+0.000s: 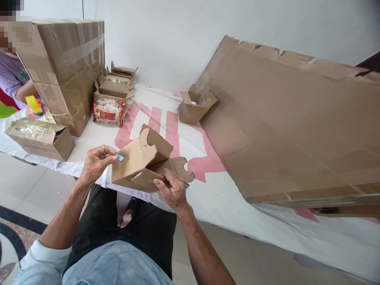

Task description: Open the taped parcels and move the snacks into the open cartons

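A small cardboard box [130, 160] with its flaps standing up lies tilted at the table's front edge. My left hand [101, 158] pinches a small blue-edged label [120, 157] against or just over the box's left side; whether it is stuck there I cannot tell. My right hand [172, 188] grips the box by its near right wall and flap, with the thumb outside and some fingers hidden inside. Behind the box, a red-and-clear packet of pale round food [108, 112] leans against a row of open small boxes [114, 85].
Taped cartons [68, 67] are stacked at the left, with a closed box [41, 136] in front. A co-worker's purple sleeve [13, 73] and a yellow tape roll [34, 105] are beside them. Another open box [196, 105] stands against a large cardboard sheet [291, 126] at the right.
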The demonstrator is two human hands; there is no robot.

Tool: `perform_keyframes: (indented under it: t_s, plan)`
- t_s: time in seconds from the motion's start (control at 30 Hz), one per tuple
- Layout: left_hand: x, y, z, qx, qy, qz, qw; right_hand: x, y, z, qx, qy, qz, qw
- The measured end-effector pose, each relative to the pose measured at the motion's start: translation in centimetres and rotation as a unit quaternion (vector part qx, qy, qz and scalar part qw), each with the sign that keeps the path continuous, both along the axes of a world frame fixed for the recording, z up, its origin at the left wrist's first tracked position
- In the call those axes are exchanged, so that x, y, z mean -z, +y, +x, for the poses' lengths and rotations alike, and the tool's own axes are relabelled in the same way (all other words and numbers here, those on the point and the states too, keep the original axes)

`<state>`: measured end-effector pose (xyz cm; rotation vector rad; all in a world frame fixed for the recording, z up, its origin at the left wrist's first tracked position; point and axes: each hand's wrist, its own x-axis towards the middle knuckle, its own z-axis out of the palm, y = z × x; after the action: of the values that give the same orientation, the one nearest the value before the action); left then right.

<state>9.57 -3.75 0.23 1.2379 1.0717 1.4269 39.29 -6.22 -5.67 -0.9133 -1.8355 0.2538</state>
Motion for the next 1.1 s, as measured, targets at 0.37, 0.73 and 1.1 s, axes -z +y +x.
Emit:
perform_keyframes:
  t_s: [0.37, 0.73, 1.1]
  plan:
    - [-1.4, -2.3, -0.1, -0.051, -0.082, -0.014, 0.995, -2.6, 7.2, -5.1, 0.016, -0.028, 0.036, 0.999]
    - [-0.8, -2.7, 1.1, 0.013, -0.063, -0.031, 0.997, -3.6, 1.8, -9.7, -0.254, 0.237, -0.340, 0.874]
    - [-0.2, -2.6, 1.6, 0.049, -0.098, -0.062, 0.992, -2.8, 1.7, -8.8, -0.255, 0.252, -0.349, 0.866]
